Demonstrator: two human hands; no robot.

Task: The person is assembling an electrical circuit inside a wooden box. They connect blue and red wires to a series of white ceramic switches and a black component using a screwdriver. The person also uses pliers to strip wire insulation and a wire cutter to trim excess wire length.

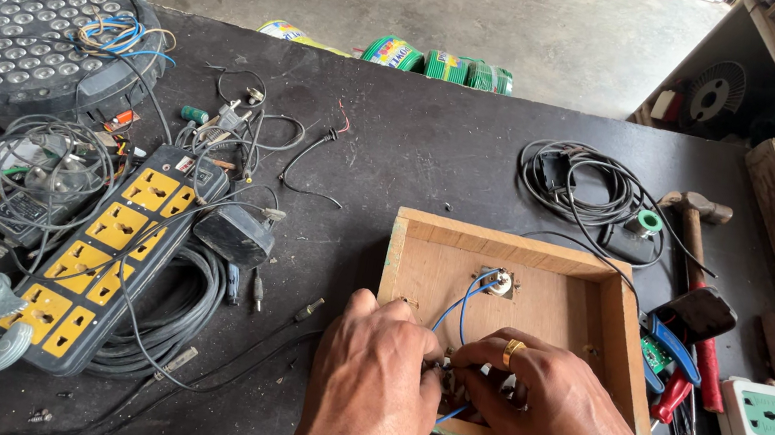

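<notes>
**Dark workbench, crowded**

The black table carries a wooden box at lower centre, a yellow power strip left, an LED lamp upper left, and a hammer right.

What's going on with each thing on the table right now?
Left hand: pinching wires inside the box.
Right hand: pinching the same wires.
Wooden box: open, lying flat.
Blue wire: joined to a small fitting.
Power strip: nothing plugged in.
Hammer: lying flat.
</notes>
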